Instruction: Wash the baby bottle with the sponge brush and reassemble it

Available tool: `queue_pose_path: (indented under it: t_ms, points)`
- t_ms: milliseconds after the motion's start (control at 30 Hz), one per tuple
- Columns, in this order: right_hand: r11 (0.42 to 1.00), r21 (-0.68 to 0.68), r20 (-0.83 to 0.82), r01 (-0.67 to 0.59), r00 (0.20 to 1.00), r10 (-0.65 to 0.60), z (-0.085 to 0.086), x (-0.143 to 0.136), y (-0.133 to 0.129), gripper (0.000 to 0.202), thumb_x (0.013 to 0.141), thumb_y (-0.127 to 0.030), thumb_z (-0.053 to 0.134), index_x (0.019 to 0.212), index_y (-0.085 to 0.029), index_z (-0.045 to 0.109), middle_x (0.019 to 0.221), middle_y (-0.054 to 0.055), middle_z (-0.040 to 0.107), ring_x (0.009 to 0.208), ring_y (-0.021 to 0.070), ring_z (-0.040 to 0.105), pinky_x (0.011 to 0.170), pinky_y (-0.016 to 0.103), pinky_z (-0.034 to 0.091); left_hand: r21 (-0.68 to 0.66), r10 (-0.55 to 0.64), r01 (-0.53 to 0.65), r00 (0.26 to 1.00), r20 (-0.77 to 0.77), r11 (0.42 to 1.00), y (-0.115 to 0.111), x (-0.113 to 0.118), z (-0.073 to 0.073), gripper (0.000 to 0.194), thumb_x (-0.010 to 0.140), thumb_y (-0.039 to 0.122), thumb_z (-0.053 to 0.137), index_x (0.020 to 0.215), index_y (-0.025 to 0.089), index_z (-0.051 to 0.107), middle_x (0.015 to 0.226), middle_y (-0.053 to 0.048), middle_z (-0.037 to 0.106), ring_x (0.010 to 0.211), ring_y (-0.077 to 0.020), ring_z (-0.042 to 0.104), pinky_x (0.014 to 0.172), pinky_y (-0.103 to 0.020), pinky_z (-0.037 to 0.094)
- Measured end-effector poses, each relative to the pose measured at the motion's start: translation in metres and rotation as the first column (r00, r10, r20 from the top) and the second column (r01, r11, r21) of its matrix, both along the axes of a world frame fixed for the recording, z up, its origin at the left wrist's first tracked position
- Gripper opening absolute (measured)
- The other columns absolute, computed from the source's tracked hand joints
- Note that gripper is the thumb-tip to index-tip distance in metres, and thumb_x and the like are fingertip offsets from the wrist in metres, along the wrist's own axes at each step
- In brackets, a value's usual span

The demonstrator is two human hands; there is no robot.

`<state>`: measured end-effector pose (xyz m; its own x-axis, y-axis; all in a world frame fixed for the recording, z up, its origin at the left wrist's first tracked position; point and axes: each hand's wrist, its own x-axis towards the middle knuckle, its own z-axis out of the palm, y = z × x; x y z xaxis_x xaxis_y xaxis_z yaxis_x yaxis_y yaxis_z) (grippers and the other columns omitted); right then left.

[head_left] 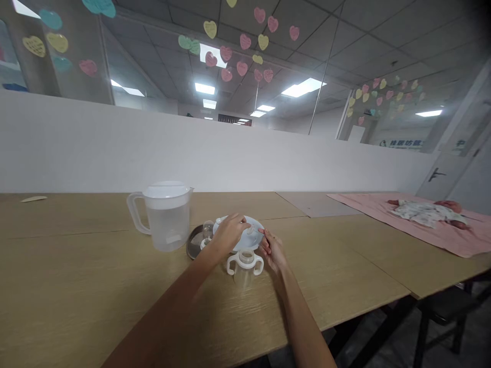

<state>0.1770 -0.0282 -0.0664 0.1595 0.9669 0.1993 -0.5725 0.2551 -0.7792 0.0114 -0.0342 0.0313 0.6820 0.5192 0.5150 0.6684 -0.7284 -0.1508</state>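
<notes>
Fingers of your left hand (230, 232) are drawn together, apparently pinching a small clear piece (250, 229) over the white plate (258, 223). That piece lies just off the left fingertips, on the side facing your right hand (271, 246), and the left is the nearer hand. Your right fingertips are bunched close beside it, but you cannot tell whether they grip anything (a thin line shows there, too fine to name). Nearer your body than both hands, between your forearms, the two-handled bottle (245, 275) stands upright, its open mouth up and its handles spread sideways; the right hand is closer to it. Beyond the outer side of your left hand sit the metal tray (192, 245) and, further out, the lidded jug (169, 222). Your left hand covers part of the plate, and the clear piece's long axis is too small to make out.
</notes>
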Motion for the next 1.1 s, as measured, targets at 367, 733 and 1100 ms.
queue_pose_path:
  t_ms: [367, 733, 1100]
  points:
    - [0.996, -0.011, 0.019, -0.093, 0.995, 0.094, 0.002, -0.004, -0.004, 0.038, 0.07, -0.046, 0.069, 0.087, -0.013, 0.064, 0.036, -0.012, 0.034, 0.03, 0.0013, 0.018, 0.031, 0.015, 0.025, 0.078, -0.012, 0.008, 0.999, 0.052, 0.997, 0.002, 0.003, -0.009, 0.024, 0.083, 0.004, 0.05, 0.093, 0.017, 0.067, 0.095, -0.006, 0.061, 0.089, -0.0194, 0.052, 0.079, -0.032, 0.042]
    - [0.992, 0.042, 0.025, -0.12, 0.993, 0.119, -0.002, -0.004, -0.003, 0.036, 0.072, -0.047, 0.068, 0.063, -0.018, 0.048, 0.036, -0.012, 0.031, 0.03, 0.002, 0.019, 0.031, 0.015, 0.021, 0.091, -0.111, 0.111, 0.994, -0.009, 0.99, -0.001, 0.014, -0.004, 0.021, 0.086, 0.01, 0.048, 0.092, 0.017, 0.067, 0.094, -0.006, 0.061, 0.091, -0.0205, 0.051, 0.08, -0.033, 0.041]
    - [0.978, 0.002, -0.121, -0.21, 0.971, 0.208, 0.006, -0.002, -0.005, 0.027, 0.074, -0.038, 0.063, 0.087, -0.015, 0.058, 0.056, -0.005, 0.053, 0.036, 0.0038, 0.038, 0.032, 0.014, 0.024, 0.055, -0.085, 0.087, 0.995, -0.044, 0.995, -0.006, 0.015, 0.004, 0.023, 0.085, 0.006, 0.047, 0.095, 0.017, 0.065, 0.094, -0.006, 0.06, 0.091, -0.0196, 0.05, 0.08, -0.032, 0.041]
